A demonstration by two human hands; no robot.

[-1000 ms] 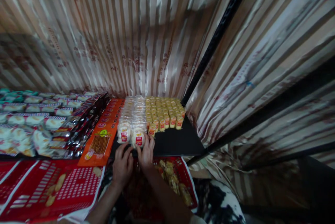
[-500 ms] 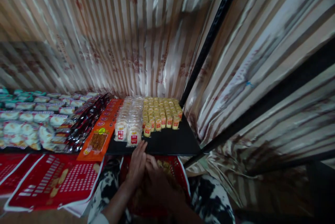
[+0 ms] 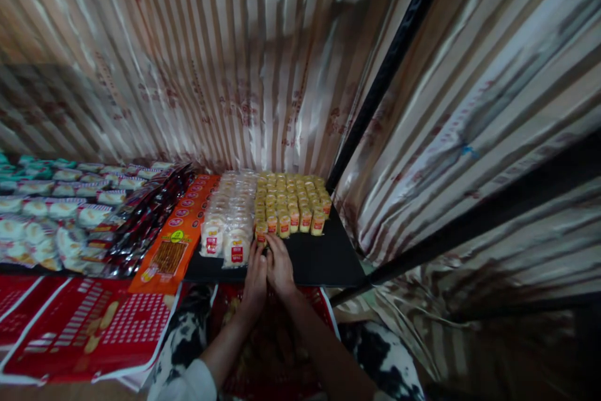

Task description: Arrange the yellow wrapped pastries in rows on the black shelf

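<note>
Small yellow snack packs (image 3: 284, 226) with red labels stand in close rows on the black shelf (image 3: 323, 260). At the front left of these rows, the fingertips of both hands meet around a single yellow snack pack (image 3: 261, 234). My left hand (image 3: 255, 274) is at its lower left side, fingers drawn together. My right hand (image 3: 280, 265) presses in from the right, fingers bent towards the same pack. The hands partly cover its lower part. Just left of the fingers lie clear packs of white round snacks (image 3: 236, 252) with red labels.
An orange snack bag (image 3: 171, 251) and dark red shiny packets (image 3: 145, 219) lie farther left, beside white packaged snacks (image 3: 40, 235). Below the shelf are a red basket (image 3: 328, 310) between the knees and another red basket (image 3: 136, 319) on the left. A black post (image 3: 375, 88) rises at right.
Both hands have risen from above the basket to the front of the yellow packs. My right hand has moved up onto the shelf edge. The view has tilted slightly.
</note>
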